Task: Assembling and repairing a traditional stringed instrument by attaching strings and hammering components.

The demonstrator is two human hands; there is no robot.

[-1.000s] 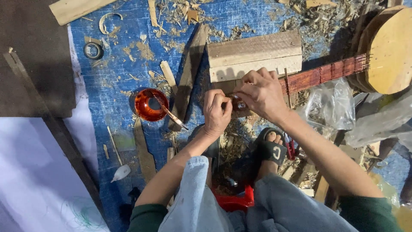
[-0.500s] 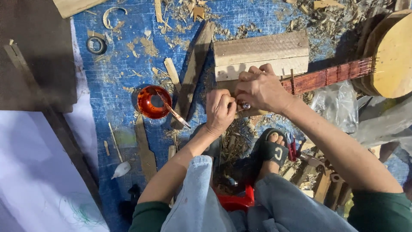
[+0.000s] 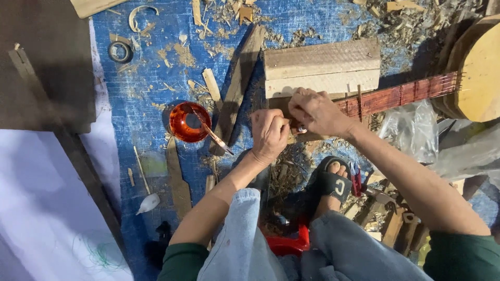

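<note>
Wood shavings littered the blue tarp [image 3: 156,93] on the ground. At its middle, the reddish neck [image 3: 396,96] of a stringed instrument ran leftward from its round pale body [image 3: 479,73], its head end covered by both hands. The left hand [image 3: 268,134] was curled shut on that end; the right hand [image 3: 315,112] pinched a small part beside it. A pale wooden block [image 3: 320,67] lay just behind them, and a red bowl [image 3: 188,122] with a brush sat to the left.

Crumpled clear plastic bag [image 3: 414,130] on the right, just below the red instrument neck [image 3: 396,96], near the wood shavings. No labels, signs or screens anywhere in view.
</note>
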